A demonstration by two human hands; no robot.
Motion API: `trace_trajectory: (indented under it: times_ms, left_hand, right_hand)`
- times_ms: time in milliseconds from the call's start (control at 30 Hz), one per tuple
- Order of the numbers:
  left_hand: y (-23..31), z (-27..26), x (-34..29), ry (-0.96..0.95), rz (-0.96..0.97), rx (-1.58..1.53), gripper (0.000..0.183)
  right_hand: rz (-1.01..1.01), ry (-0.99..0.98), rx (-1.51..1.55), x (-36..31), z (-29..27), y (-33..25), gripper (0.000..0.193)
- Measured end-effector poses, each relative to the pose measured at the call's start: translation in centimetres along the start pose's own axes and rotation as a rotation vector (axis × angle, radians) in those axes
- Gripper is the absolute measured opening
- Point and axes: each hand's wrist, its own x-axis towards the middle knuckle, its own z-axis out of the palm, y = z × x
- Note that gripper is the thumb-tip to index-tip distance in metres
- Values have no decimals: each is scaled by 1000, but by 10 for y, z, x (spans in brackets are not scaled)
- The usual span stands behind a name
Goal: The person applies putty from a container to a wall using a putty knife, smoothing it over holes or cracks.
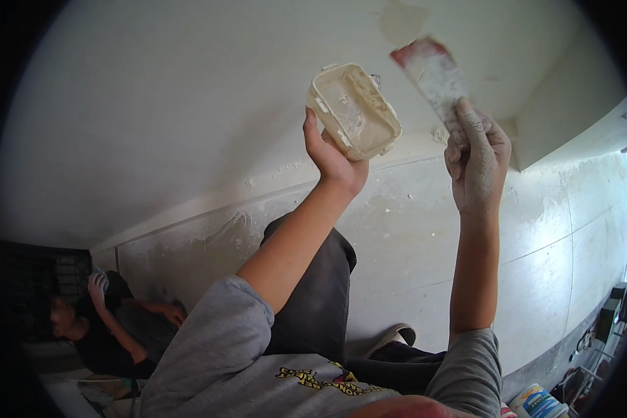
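My left hand (336, 157) is wrapped under and around a cream plastic tub (358, 111), its open top tipped toward me. Pale filler paste coats the tub's inside walls and bottom. In my right hand (479, 157), dusty with white powder, is a putty knife (435, 76), its wide blade pointing up and left. White paste smears most of that blade, and reddish colour shows at its far edge. The two hands are apart, the knife to the right of the tub and not touching it. Above the blade, a damp-looking beige patch (402, 21) marks the pale wall (188, 90).
A white-spotted grey floor (418, 237) meets the wall along a skirting strip (181, 216). At lower left another person (104, 320) in dark clothes sits with one hand raised. A colourful bucket (538, 403) stands at lower right, near metal items. A wall corner (519, 157) juts out at right.
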Motion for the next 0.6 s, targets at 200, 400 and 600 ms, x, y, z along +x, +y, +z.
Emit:
trace_trajectory:
  times_ms: [200, 400, 600]
  left_hand:
    - [0, 4, -7, -83, 83, 4, 85]
    - [3, 17, -20, -76, 99, 15, 85]
    - [8, 0, -16, -113, 306, 74, 64]
  right_hand:
    - [177, -209, -232, -14, 6, 15, 25]
    - [275, -353, -292, -26, 10, 22, 39]
    - [281, -424, -286, -23, 8, 21, 38]
